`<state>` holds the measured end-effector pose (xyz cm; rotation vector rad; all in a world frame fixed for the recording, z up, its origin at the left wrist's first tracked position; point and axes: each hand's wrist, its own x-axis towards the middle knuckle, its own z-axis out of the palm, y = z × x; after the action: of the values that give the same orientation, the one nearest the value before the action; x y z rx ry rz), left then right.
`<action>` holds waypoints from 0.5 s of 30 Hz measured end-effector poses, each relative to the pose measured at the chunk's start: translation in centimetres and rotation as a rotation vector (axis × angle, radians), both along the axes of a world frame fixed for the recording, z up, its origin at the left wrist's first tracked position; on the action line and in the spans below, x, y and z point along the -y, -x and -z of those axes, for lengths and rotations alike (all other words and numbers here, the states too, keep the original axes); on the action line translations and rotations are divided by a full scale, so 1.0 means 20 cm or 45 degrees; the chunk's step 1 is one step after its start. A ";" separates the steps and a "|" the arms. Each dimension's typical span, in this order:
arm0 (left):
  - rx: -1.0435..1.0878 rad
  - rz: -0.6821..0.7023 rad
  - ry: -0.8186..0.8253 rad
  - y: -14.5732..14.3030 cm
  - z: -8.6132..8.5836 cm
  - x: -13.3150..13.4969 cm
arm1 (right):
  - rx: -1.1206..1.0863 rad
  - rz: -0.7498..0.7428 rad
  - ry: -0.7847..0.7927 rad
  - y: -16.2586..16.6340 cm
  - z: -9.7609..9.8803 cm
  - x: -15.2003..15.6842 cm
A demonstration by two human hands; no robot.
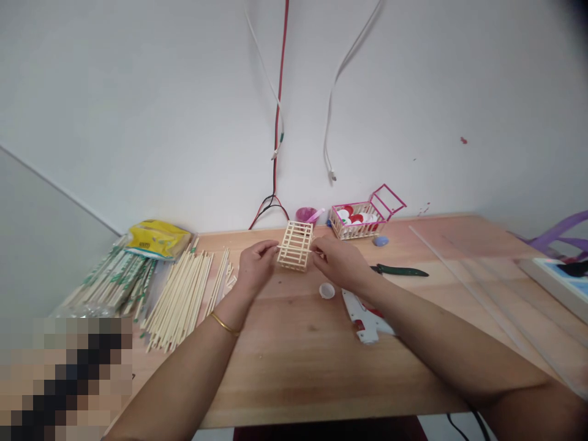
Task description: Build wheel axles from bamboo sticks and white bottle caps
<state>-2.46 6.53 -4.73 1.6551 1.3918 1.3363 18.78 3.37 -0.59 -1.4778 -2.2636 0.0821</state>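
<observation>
A small cage-like frame of thin wooden sticks stands near the back of the wooden table. My left hand pinches one end of a thin stick laid across the frame's front. My right hand pinches the other end, its fingers touching the frame's right side. Both hands are closed on that stick. A gold bangle sits on my left wrist.
Loose wooden sticks and wrapped stick packs lie at left, with a yellow packet. A pink-trimmed stick basket, green-handled cutters, a white cap, a glue gun and a clear sheet lie at right.
</observation>
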 end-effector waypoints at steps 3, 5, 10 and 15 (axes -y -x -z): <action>0.072 0.023 0.053 -0.01 0.01 0.00 | -0.041 -0.022 0.013 -0.01 0.00 -0.01; 0.143 0.042 0.085 -0.02 0.02 0.01 | -0.075 -0.059 0.012 -0.02 0.00 -0.02; 0.321 0.089 0.148 -0.04 0.01 0.04 | -0.150 -0.224 -0.072 -0.04 -0.02 -0.03; 0.449 0.201 0.114 0.02 -0.04 0.03 | -0.133 -0.284 -0.082 -0.07 -0.08 -0.03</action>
<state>-2.91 5.98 -3.96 1.3607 1.0758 1.3730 20.18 3.96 1.01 -1.1574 -2.3145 0.1485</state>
